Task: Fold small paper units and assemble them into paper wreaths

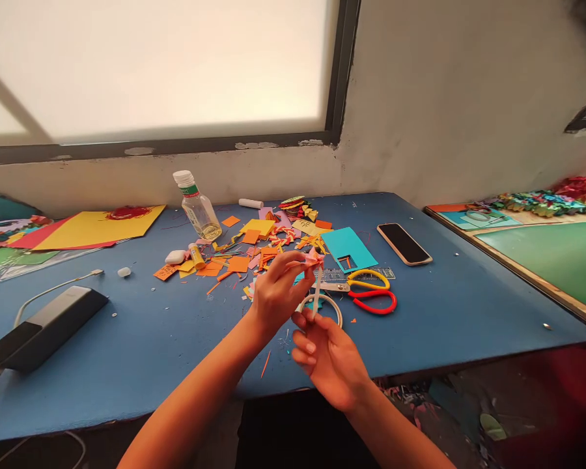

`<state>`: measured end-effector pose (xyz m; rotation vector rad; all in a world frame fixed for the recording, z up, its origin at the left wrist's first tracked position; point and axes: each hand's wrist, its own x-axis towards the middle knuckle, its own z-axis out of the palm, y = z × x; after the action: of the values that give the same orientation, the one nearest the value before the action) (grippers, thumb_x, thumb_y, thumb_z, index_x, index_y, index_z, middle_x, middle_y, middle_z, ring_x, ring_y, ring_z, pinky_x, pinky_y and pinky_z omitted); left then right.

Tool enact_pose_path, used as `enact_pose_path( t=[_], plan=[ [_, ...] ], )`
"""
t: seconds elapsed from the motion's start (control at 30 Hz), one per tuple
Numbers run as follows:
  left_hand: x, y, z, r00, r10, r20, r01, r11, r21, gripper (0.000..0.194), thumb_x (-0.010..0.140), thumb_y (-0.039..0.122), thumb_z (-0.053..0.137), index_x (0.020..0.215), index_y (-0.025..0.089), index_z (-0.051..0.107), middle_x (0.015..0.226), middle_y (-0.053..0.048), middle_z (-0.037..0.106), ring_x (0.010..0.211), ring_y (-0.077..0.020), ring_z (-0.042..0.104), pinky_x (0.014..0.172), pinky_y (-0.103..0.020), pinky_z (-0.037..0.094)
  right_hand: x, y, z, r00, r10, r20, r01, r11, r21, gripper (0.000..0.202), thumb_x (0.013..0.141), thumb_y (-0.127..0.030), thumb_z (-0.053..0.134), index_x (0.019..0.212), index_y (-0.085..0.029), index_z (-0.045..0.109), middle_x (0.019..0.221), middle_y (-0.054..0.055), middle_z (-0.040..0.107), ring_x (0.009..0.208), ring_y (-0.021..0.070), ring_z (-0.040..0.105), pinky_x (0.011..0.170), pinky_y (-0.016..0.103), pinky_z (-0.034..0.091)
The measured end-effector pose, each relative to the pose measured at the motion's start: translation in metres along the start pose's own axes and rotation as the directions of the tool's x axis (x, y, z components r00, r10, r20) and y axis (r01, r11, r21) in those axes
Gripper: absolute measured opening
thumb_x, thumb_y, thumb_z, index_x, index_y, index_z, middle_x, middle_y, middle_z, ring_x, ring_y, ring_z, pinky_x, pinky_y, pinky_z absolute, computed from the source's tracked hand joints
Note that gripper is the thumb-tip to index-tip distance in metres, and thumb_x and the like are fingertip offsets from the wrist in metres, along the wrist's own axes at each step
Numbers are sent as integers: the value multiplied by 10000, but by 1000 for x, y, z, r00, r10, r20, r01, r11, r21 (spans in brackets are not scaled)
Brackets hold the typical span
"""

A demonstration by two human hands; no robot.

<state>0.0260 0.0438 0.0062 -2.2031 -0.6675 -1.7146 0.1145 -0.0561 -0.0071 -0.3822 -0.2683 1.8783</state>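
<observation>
My left hand point(279, 290) pinches a small folded pink paper piece point(314, 258) between thumb and fingertips, above the middle of the table. A narrow whitish strip point(317, 290) hangs from that piece down to my right hand point(329, 358), whose thumb and index finger close on its lower end. The other right fingers are curled, palm up. Behind the hands a pale ring point(339, 311), perhaps a tape roll, lies partly hidden. Scissors with a yellow and a red handle point(378, 301) lie just right of it, over a clear ruler point(388, 273).
Paper scraps point(238, 264) spread left of my hands. A glass bottle point(198, 212) stands behind them. Blue card point(349, 247) and a phone point(404, 244) lie to the right. A black device point(43, 326) with cables and yellow sheets point(97, 228) are at the left.
</observation>
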Motion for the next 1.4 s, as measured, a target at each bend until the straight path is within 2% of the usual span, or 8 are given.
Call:
enact_pose_path(
  t=[0.27,0.6,0.8,0.87,0.93,1.0,1.07,1.4],
  plan=[
    [-4,3,-2,999,41,0,-41,999,-34,191,775,93,650,940,180,614,940,-49,670,744,-127,695,665,-220,610,-17,3,2,941,295,168,-336,882,332,147,788,-185,626,813,-134,490,776,-31,454,459,-24,283,349,38,194],
    [-1,1,-1,998,35,-47,-36,999,-23,174,758,79,672,904,170,645,941,-32,652,733,-110,692,690,-211,620,-28,24,4,843,428,325,-510,829,229,221,781,-240,666,827,-174,460,760,-72,455,412,-16,305,345,82,229],
    [5,-3,1,951,-310,8,303,923,-238,58,752,99,673,773,151,687,917,-35,632,670,-86,662,560,-196,611,-36,6,-10,990,72,122,-38,964,-262,262,823,-378,610,715,-190,463,654,-73,449,402,15,305,379,150,243],
    [6,-5,2,898,-428,99,437,847,-303,28,757,137,674,749,151,697,905,-42,637,696,-97,659,513,-180,600,-37,-21,-23,976,-200,86,210,767,-606,248,830,-421,595,748,-210,493,614,-59,496,448,59,397,433,188,315],
    [7,-8,1,859,-481,176,512,797,-320,46,767,170,670,737,153,700,888,-48,644,718,-108,656,492,-169,590,-35,-58,-41,855,-482,191,339,240,-910,203,850,-394,568,763,-213,540,677,-9,581,588,122,529,546,245,418],
    [6,-11,2,849,-485,212,529,787,-317,62,779,186,660,746,152,699,883,-57,654,731,-113,655,478,-157,578,-31,-99,-59,699,-640,319,146,-310,-940,175,845,-384,554,810,-214,573,754,29,647,687,170,596,679,309,460],
    [5,-13,3,856,-465,228,516,802,-300,71,790,195,647,766,151,697,908,-70,667,770,-129,664,469,-155,571,-26,-138,-75,671,-655,347,-180,-598,-781,186,874,-368,473,855,-217,579,787,46,676,715,192,627,689,320,463],
    [4,-18,3,872,-355,338,439,872,-216,70,770,167,648,704,166,672,846,-60,719,779,-149,688,542,-206,580,-19,-187,-80,670,-683,290,-397,-660,-638,229,842,-302,444,917,-205,637,819,93,709,724,268,651,600,341,412]
  ],
)
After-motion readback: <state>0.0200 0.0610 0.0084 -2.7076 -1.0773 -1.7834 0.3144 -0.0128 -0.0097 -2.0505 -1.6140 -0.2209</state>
